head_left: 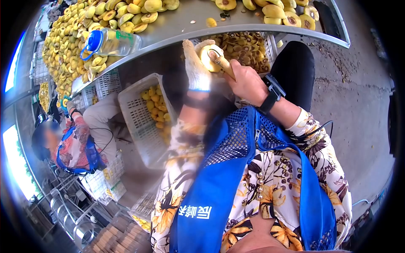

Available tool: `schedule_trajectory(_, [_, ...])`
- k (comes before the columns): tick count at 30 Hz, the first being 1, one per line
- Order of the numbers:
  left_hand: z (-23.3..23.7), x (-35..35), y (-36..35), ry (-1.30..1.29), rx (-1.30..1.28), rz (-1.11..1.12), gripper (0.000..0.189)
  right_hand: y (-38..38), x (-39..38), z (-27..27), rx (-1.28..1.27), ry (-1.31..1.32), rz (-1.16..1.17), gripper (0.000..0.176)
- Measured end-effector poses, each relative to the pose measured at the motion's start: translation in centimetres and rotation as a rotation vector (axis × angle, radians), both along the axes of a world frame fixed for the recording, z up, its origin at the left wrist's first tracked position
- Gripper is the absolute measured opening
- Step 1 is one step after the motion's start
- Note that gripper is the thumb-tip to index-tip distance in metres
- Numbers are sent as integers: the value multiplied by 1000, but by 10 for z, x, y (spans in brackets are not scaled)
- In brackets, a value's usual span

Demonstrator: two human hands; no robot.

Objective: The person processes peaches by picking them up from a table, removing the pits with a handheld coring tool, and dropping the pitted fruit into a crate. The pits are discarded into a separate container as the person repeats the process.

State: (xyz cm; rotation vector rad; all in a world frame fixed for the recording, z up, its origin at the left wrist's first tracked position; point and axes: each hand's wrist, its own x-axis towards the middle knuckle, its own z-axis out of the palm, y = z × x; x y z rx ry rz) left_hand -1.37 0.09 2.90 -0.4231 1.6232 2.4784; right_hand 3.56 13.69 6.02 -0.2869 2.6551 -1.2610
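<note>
In the head view my left hand (pixel 195 65), in a pale work glove, is closed around a halved yellow peach (pixel 209 59), its cut side turned toward my right hand. My bare right hand (pixel 249 82) grips a pitting knife (pixel 225 66) by its wooden handle. The tool's curved metal loop lies against the middle of the peach half. Below and behind both hands, a crate of cut peach halves (pixel 244 47) shows under the table edge, many with dark reddish centres.
A metal-edged table (pixel 177 37) runs above my hands, with peach halves (pixel 291 14) at right and a big heap (pixel 67 40) at left. A blue-capped bottle (pixel 120 43) lies there. A white crate (pixel 137 109) of peaches stands left. Farther left sits a co-worker (pixel 78 145).
</note>
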Motion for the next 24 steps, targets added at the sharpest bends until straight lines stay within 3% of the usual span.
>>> schedule_trajectory(3, [-1,1,0,28,64,-14,76,1,1,-2,-14,-25,-10,24])
schedule_trajectory(6, [2,-4,-9,13,260,-174,71,6,2,-1,28,-62,38,21])
schedule_trajectory(9, [13,-13,-22,-129,196,-498,71,13,-1,2,65,-159,148,19])
schedule_trajectory(13, [11,-25,-27,-275,140,-587,69,15,-2,9,-51,-199,219,21])
schedule_trajectory(16, [29,-11,-10,-37,151,-354,65,5,4,-20,-280,-20,14,20])
schedule_trajectory(18, [22,2,4,49,69,-125,46,1,3,-11,-439,-308,-36,19])
schedule_trajectory(20, [17,8,8,178,-151,-30,39,-4,5,-4,-579,-549,-63,17])
schedule_trajectory(21, [12,4,10,119,57,47,36,-5,5,-3,-637,-640,-68,16])
schedule_trajectory(24, [13,1,6,-217,404,-29,34,-10,8,-2,-717,-778,-94,13])
